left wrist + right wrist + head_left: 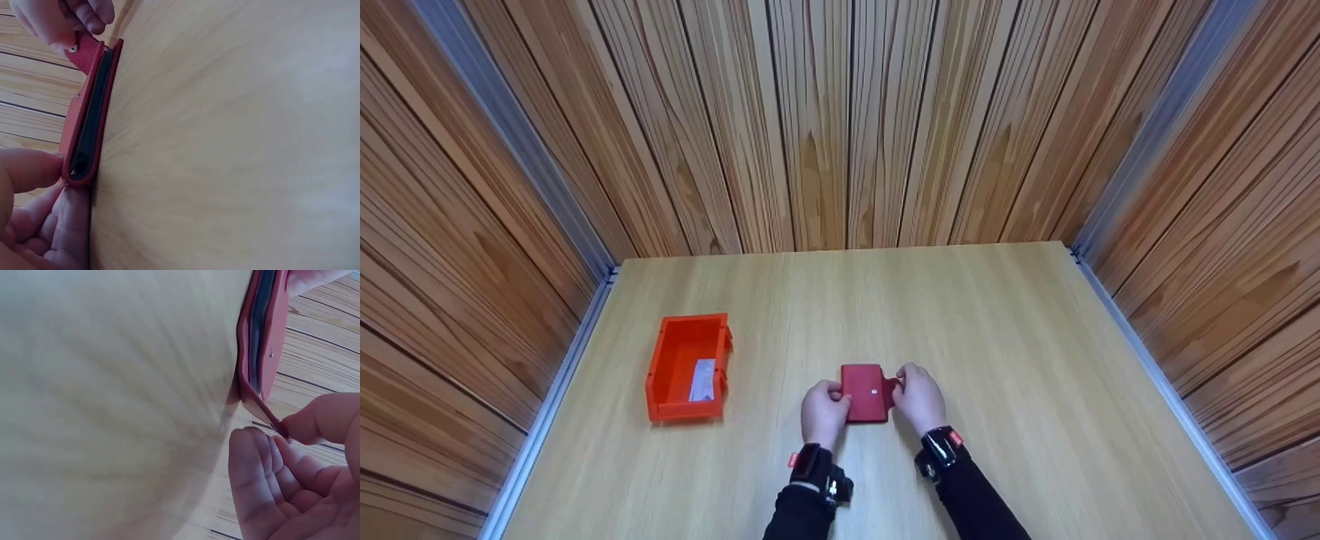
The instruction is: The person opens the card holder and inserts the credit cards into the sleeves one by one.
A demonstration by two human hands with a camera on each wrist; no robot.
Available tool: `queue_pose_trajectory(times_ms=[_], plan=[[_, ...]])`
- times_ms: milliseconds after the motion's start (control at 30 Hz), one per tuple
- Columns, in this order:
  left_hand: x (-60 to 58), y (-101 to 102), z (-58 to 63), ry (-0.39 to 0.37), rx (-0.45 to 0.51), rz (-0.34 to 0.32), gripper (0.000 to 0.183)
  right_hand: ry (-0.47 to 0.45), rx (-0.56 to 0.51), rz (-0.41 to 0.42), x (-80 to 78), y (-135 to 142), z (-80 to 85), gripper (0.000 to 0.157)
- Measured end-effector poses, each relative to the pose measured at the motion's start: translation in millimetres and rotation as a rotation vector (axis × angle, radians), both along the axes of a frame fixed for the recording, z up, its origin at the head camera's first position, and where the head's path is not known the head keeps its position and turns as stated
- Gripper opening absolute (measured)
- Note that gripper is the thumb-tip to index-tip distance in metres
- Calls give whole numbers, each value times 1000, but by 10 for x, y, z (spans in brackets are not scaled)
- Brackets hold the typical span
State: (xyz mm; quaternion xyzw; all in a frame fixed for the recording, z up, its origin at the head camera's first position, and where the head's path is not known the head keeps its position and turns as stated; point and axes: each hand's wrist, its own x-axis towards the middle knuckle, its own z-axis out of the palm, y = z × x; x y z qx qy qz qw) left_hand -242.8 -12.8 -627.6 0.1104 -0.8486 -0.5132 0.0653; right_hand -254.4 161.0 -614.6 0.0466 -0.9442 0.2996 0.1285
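A red card holder [862, 394] with a snap stud on its cover lies on the table in front of me. My left hand [823, 412] pinches its rounded spine between thumb and fingers. On the other side my right hand [920, 399] pinches the closing tab [263, 412] between thumb and fingertips, holding it out away from the cover. A second snap shows on that tab in the left wrist view. Dark inner sleeves [93, 115] are visible between the two red covers.
An orange bin [658, 375] stands to the left on the wooden table [997, 337], with a white label or paper [702, 379] inside it. Wood-plank walls [817, 127] and metal rails [1170, 375] border the table at the back and sides.
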Motion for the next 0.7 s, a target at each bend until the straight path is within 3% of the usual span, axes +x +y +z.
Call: queue_pose_trajectory(times_ms=[700], plan=[[-17,12,-41,-25,-7,8,18,-32,91,11,-55,81,-26,16]])
